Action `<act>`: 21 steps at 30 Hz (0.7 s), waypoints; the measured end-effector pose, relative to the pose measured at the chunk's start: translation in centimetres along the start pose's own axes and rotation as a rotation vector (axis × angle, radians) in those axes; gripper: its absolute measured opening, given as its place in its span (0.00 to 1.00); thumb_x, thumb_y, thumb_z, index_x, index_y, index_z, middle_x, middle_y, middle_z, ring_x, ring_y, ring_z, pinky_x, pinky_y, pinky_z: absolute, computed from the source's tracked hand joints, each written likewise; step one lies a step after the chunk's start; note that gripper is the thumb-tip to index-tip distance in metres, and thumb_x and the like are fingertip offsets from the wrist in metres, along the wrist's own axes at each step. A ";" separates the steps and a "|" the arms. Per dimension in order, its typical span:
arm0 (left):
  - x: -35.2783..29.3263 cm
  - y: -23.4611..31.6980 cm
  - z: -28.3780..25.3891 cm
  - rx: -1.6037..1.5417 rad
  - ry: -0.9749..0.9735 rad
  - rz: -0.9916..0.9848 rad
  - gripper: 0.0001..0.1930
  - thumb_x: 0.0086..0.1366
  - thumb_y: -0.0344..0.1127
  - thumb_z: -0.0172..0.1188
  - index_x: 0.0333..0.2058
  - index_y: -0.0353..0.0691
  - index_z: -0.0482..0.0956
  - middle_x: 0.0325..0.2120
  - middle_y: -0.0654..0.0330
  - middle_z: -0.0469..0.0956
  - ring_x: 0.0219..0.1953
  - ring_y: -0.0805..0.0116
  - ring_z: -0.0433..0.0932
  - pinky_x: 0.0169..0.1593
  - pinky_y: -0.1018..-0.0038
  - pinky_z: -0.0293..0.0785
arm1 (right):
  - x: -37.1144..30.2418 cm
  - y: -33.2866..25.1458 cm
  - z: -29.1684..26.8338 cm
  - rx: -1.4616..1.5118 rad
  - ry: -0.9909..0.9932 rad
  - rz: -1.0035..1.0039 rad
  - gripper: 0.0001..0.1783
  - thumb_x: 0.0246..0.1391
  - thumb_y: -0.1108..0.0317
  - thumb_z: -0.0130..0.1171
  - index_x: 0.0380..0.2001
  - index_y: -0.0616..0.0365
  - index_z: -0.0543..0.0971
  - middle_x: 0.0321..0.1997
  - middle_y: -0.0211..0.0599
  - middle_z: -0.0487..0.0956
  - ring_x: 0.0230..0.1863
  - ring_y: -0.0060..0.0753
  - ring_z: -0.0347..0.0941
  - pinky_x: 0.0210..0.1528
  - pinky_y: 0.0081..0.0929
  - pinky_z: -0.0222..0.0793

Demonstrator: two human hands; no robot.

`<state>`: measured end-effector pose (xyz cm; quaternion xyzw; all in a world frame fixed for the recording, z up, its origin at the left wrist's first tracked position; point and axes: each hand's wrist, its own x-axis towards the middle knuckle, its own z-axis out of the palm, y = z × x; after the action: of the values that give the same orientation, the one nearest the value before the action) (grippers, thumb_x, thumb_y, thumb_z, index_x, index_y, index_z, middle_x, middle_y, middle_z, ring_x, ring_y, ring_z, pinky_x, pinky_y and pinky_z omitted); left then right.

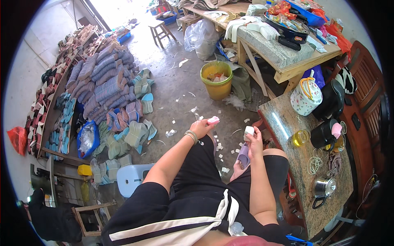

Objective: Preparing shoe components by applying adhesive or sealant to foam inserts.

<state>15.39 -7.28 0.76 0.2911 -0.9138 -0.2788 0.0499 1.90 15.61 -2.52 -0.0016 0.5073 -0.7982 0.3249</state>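
My left hand [199,128], a bracelet on its wrist, is stretched out over the floor in front of my left knee. Its fingers are closed round a small, soft-looking pink piece [213,120]. Above my right leg, my right hand [255,144] pinches a small white block [248,132] between thumb and fingers. The two hands are apart. What exactly the pink piece and the white block are is too small to tell. Below the right hand a purple slipper [243,156] shows on my foot.
Small white squares [220,146] lie scattered on the floor. A yellow bucket [216,82] with scraps stands ahead. Stacked shoe soles [111,80] fill the left. Beside me are a blue plastic stool [130,179] and, at right, a stone-topped table [283,119] with a kettle [325,187].
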 end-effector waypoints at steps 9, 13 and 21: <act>0.1 0.0 0.0 0.004 -0.053 -0.037 0.20 0.56 0.54 0.56 0.38 0.44 0.79 0.35 0.52 0.79 0.40 0.53 0.76 0.45 0.64 0.71 | 0.0 0.0 0.1 0.012 0.002 -0.015 0.34 0.44 0.75 0.60 0.55 0.55 0.60 0.45 0.33 0.71 0.43 0.25 0.69 0.41 0.23 0.65; 0.1 -0.2 0.0 -0.010 -0.047 -0.035 0.21 0.56 0.54 0.56 0.38 0.44 0.79 0.34 0.52 0.79 0.40 0.53 0.76 0.44 0.64 0.71 | 0.0 0.0 0.1 0.000 0.009 -0.005 0.34 0.44 0.75 0.60 0.55 0.56 0.60 0.45 0.33 0.71 0.43 0.25 0.69 0.41 0.23 0.66; -0.1 0.3 -0.4 0.010 -0.055 -0.039 0.21 0.56 0.55 0.55 0.38 0.45 0.79 0.34 0.52 0.79 0.40 0.53 0.76 0.44 0.64 0.71 | 0.0 0.1 0.1 -0.021 0.007 0.005 0.33 0.44 0.75 0.60 0.55 0.56 0.60 0.44 0.34 0.72 0.43 0.26 0.69 0.40 0.23 0.66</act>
<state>15.39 -7.18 1.25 0.3015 -0.9104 -0.2829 0.0177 1.97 15.53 -2.57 -0.0012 0.5167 -0.7921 0.3250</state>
